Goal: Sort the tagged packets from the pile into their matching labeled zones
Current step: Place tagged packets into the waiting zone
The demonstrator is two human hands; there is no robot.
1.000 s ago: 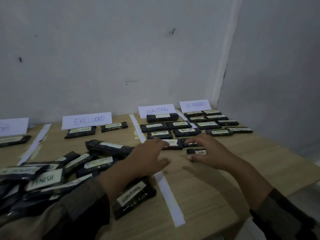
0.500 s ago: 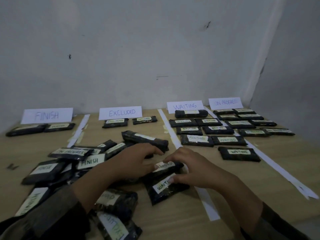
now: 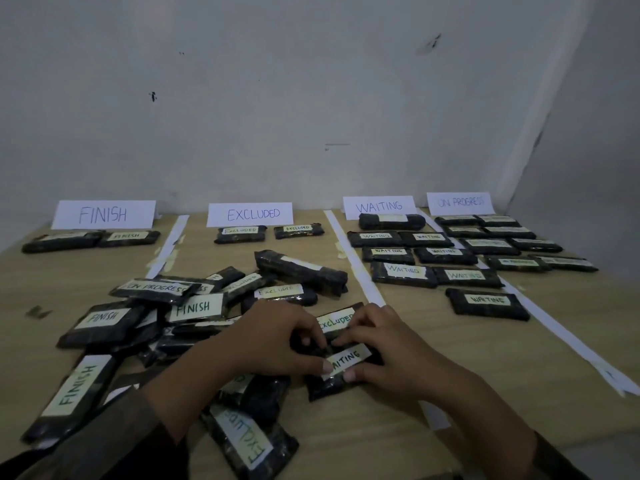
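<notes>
A second ago both hands were up at the WAITING rows; half a second ago they had come back to the lower centre of the frame, and now they have closed tighter on the WAITING packet [image 3: 348,360], the left thumb newly on its tag. The packet is a dark, crinkled wrapper with a pale tag across it, hand-lettered WAITING in green, and it lies slanted on the surface [image 3: 426,317] at the right edge of the pile [image 3: 194,308]. The right hand [image 3: 394,358] pinches it, thumb at the near edge and curled fingers over the far edge. The left hand [image 3: 273,341] holds its left end, fingers curled. Touching it just above lies the EXCLUDED packet [image 3: 335,322], its tag partly covered by the fingers. The pile spreads to the left in overlapping packets tagged FINISH, EXCLUDED and ON PROGRESS. A white strip [image 3: 356,258] runs up from behind the right hand, and right of it sorted packets lie in rows below the WAITING sign [image 3: 379,206], the nearest one [image 3: 487,304] alone at centre right. Along the wall also stand the FINISH sign [image 3: 103,214], EXCLUDED sign [image 3: 250,214] and ON PROGRESS sign [image 3: 460,202].
</notes>
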